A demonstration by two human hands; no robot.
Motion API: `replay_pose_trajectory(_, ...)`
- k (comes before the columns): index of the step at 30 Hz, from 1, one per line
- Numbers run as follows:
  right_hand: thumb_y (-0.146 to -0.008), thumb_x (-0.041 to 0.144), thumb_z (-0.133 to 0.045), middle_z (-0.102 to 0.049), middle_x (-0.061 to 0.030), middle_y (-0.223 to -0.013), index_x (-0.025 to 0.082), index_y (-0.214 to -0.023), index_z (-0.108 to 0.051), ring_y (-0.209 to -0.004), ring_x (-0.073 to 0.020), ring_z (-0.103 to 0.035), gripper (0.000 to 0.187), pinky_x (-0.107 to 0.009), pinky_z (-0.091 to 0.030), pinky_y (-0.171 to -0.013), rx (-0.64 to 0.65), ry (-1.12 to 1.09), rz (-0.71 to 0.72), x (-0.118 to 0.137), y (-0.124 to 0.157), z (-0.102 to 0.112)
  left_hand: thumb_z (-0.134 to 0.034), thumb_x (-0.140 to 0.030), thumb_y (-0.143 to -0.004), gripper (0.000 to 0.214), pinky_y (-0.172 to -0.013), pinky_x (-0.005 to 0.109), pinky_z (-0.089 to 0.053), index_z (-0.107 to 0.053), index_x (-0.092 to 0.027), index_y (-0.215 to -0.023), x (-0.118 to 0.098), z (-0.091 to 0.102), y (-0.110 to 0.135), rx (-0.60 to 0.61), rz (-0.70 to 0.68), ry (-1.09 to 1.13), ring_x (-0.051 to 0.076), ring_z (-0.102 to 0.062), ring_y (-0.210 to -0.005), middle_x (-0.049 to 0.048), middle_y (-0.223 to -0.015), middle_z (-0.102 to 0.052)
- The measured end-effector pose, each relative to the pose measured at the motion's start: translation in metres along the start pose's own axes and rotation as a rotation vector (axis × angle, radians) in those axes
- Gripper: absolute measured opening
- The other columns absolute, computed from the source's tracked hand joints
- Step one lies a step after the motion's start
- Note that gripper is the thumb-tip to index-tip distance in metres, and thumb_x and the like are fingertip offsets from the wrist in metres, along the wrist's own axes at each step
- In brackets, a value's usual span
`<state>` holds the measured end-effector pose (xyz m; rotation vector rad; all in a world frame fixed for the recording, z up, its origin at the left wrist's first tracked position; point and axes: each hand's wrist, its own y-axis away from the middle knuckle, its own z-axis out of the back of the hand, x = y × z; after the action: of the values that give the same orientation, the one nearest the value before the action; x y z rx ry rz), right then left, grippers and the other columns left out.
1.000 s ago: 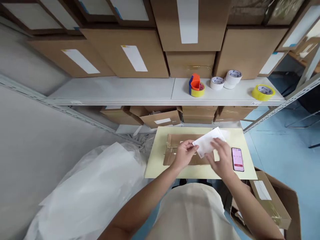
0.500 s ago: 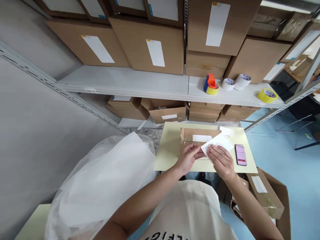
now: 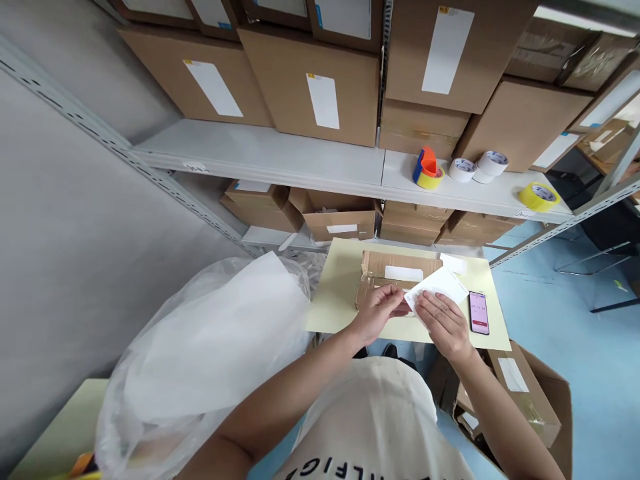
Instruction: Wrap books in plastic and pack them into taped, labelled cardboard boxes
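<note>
A small taped cardboard box (image 3: pixel 390 274) with a white label lies on a pale yellow table (image 3: pixel 335 293). Over its near right corner I hold a white paper sheet (image 3: pixel 443 285). My left hand (image 3: pixel 376 313) pinches the sheet's left corner, fingers closed. My right hand (image 3: pixel 443 323) presses down on the sheet's lower edge with fingers bent and together. A second small white slip (image 3: pixel 454 264) lies on the table behind the sheet.
A phone (image 3: pixel 479 312) with a lit pink screen lies to the right of my hands. A big clear plastic bag (image 3: pixel 200 353) bulges at my left. An open carton (image 3: pixel 530 400) stands at lower right. Tape rolls (image 3: pixel 427 175) sit on the shelf among stacked cartons.
The sheet came down from raised above the box to low over its near right corner, with both hands closing in on it. My view shifted left and a little upward.
</note>
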<state>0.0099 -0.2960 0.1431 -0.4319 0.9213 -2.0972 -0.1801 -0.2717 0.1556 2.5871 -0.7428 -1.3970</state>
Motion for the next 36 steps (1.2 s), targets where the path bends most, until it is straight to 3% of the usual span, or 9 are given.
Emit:
replay_pose_trajectory(9,-0.095,0.011,-0.051,-0.076,-0.0087,-0.114,0.026,-0.130,-0.062,-0.114,-0.0233,-0.069,0.039,-0.040,-0.058,-0.094,-0.029,-0.155,-0.077,-0.028,0.015,0.004,-0.078,-0.066,-0.065,0.055,-0.074,0.028,-0.050,-0.053,-0.018,-0.077,0.022,-0.027,-0.011,-0.014,-0.118,-0.061,0.011,-0.056,-0.071,-0.0020,-0.077,-0.057)
replay_pose_trajectory(11,-0.094,0.031,-0.060,-0.074,-0.0123,-0.116,0.025,-0.128,-0.063,-0.115,-0.0279,-0.068,0.035,-0.044,-0.058,-0.091,-0.016,-0.256,-0.119,-0.034,0.013,0.008,-0.074,-0.068,-0.069,0.055,-0.072,0.027,-0.049,-0.052,-0.019,-0.079,0.026,-0.033,-0.015,-0.024,-0.182,-0.109,0.010,-0.053,-0.069,-0.0030,-0.074,-0.054)
replay_pose_trajectory(13,-0.087,0.060,-0.061,-0.071,-0.0165,-0.122,0.022,-0.126,-0.065,-0.116,-0.0333,-0.066,0.054,-0.049,-0.057,-0.090,0.035,-0.400,-0.193,-0.039,0.010,0.013,-0.069,-0.067,-0.075,0.051,-0.069,0.026,-0.048,-0.052,-0.019,-0.080,0.030,-0.038,-0.018,-0.032,-0.265,-0.200,0.011,-0.051,-0.067,-0.0035,-0.072,-0.051)
replay_pose_trajectory(15,-0.082,0.073,-0.056,-0.070,-0.0169,-0.121,0.022,-0.120,-0.068,-0.110,-0.0334,-0.068,0.065,-0.049,-0.057,-0.089,0.094,-0.562,-0.330,-0.041,0.006,0.016,-0.062,-0.064,-0.083,0.046,-0.069,0.027,-0.047,-0.051,-0.020,-0.082,0.033,-0.042,-0.020,-0.040,-0.367,-0.329,0.012,-0.050,-0.068,-0.0028,-0.073,-0.050)
replay_pose_trajectory(20,-0.087,0.052,-0.065,-0.075,-0.0080,-0.087,0.023,-0.092,-0.072,-0.079,-0.0215,-0.070,0.030,-0.034,-0.057,-0.069,0.115,-0.754,-0.708,-0.042,-0.004,0.013,-0.044,-0.042,-0.098,0.028,-0.073,0.028,-0.045,-0.050,-0.020,-0.082,0.039,-0.048,-0.021,-0.085,-0.619,-0.699,0.015,-0.053,-0.075,0.0011,-0.079,-0.054)
replay_pose_trajectory(25,-0.086,0.043,-0.068,-0.076,-0.0067,-0.087,0.024,-0.087,-0.074,-0.077,-0.0200,-0.070,0.020,-0.034,-0.057,-0.070,0.121,-0.903,-0.775,-0.045,-0.007,0.007,-0.040,-0.027,-0.099,0.020,-0.080,0.031,-0.045,-0.049,-0.022,-0.081,0.035,-0.048,-0.019,-0.143,-0.766,-0.983,0.017,-0.055,-0.084,0.0035,-0.084,-0.057)
replay_pose_trajectory(31,-0.084,0.045,-0.070,-0.077,-0.0066,-0.091,0.024,-0.080,-0.073,-0.087,-0.0218,-0.071,0.022,-0.036,-0.056,-0.081,0.143,-1.084,-0.937,-0.052,-0.009,-0.013,-0.037,-0.028,-0.099,0.021,-0.077,0.032,-0.045,-0.045,-0.022,-0.080,0.021,-0.036,-0.026,-0.120,-0.702,-1.040,0.017,-0.054,-0.081,0.0041,-0.082,-0.056)
replay_pose_trajectory(36,-0.079,0.055,-0.072,-0.073,-0.0039,-0.078,0.023,-0.075,-0.067,-0.073,-0.0180,-0.067,0.033,-0.032,-0.054,-0.071,0.176,-1.203,-1.113,-0.059,-0.022,-0.037,-0.041,-0.042,-0.098,0.027,-0.062,0.027,-0.042,-0.041,-0.022,-0.080,-0.007,-0.003,-0.038,-0.094,-0.402,-0.858,0.012,-0.046,-0.061,-0.0027,-0.068,-0.050)
